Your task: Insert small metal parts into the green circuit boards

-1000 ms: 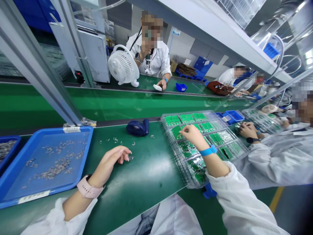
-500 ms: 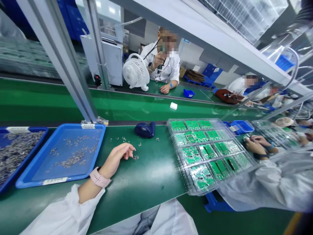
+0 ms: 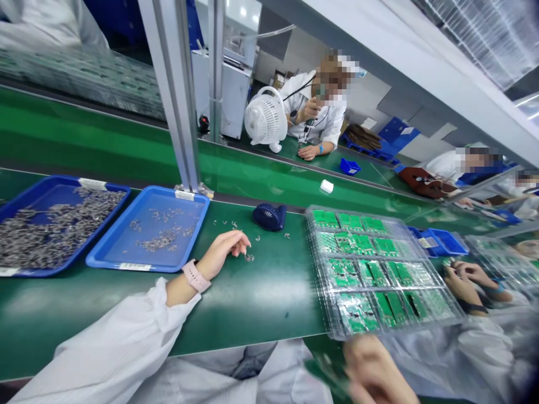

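My left hand [image 3: 226,248], with a pink watch band at its wrist, rests on the green bench. Its fingers are loosely bent, holding nothing visible. A few small metal parts [image 3: 250,258] lie just beside its fingertips. At the bottom edge, my right hand [image 3: 374,370] is smeared by motion, with its fingers closed on a blurred green circuit board [image 3: 326,370]. Just beyond that hand is a clear plastic tray [image 3: 315,269] with green circuit boards [image 3: 357,314] in its compartments.
Two blue trays [image 3: 101,261] [image 3: 88,247] of small metal parts stand on the left. A dark blue small fan [image 3: 269,216] lies beyond my left hand. Metal posts [image 3: 172,95] rise behind. A co-worker's hands [image 3: 467,280] work at the right; another person sits across by a white fan [image 3: 265,120].
My right hand has come into view at the bottom with a green circuit board. The camera has turned left, so the scene sits further right. My left hand stays beside the metal parts.
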The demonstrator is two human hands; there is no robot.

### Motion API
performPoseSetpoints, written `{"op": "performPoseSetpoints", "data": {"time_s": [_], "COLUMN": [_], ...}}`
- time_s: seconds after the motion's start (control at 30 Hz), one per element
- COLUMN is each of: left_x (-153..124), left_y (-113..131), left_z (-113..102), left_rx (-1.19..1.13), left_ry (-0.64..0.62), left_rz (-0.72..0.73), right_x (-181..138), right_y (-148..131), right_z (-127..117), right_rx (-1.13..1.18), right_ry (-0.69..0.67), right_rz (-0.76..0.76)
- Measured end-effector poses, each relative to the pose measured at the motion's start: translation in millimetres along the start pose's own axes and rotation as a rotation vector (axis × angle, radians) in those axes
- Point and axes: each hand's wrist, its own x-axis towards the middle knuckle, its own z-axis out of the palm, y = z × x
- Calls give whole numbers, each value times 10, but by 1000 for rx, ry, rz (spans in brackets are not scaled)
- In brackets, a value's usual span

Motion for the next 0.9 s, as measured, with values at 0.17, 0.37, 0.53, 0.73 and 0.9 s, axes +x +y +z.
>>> {"op": "performPoseSetpoints", "data": {"time_s": [0.17, 0.37, 0.53, 0.73, 0.9], "left_x": [4, 52, 81, 86, 88], "left_y": [74, 81, 204, 340, 290], "left_z": [-6, -80, -133, -132, -122], "left_rx": [-77, -186, -299, -361, -333], "left_ry": [17, 243, 493, 554, 531], "left_rz": [-55, -48, 28, 78, 64], "right_x": [892, 1280, 1241, 1253, 1312], "right_y": [503, 934, 1139, 1167, 1168], "right_z": [1117, 1693, 1789, 2076, 2189], "right_rx": [-51, -201, -111, -356, -381], "right_ry": [80, -252, -106, -359, -374], "right_rz": [-175, -507, -193, -31, 26]}}
